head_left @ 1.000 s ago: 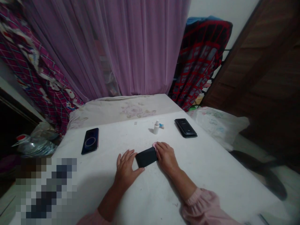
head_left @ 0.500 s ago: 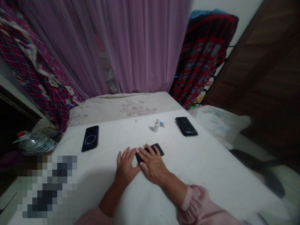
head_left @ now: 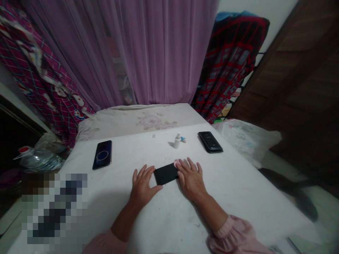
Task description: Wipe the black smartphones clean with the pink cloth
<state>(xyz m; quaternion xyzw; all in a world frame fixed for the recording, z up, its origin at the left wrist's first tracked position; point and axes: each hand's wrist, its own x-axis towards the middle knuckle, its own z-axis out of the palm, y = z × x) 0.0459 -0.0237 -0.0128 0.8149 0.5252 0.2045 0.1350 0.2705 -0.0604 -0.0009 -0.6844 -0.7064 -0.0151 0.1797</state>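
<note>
A black smartphone [head_left: 166, 173] lies flat on the white cloth in front of me. My left hand [head_left: 142, 185] steadies its left end, thumb at the near corner and fingertips at the far corner. Over the phone's right end lies my right hand [head_left: 192, 180], palm down, pressing a small pink-and-white cloth [head_left: 177, 163] under its fingers. Most of that cloth is hidden. Beyond the phone stands a small white spray bottle [head_left: 177, 141], with a little blue-and-white item [head_left: 183, 139] beside it.
Another phone [head_left: 102, 155] with a ring on it lies at the left. Stacked dark phones [head_left: 210, 142] rest near the right edge of the white-covered table [head_left: 127, 151]. A small pale square [head_left: 154, 136] lies farther back. Purple curtains [head_left: 164, 53] hang behind. A large water bottle [head_left: 39, 158] is at the left.
My right hand has slid to the right along the phone with the pink-and-white cloth, uncovering the phone's middle. My left hand has stayed at the left end.
</note>
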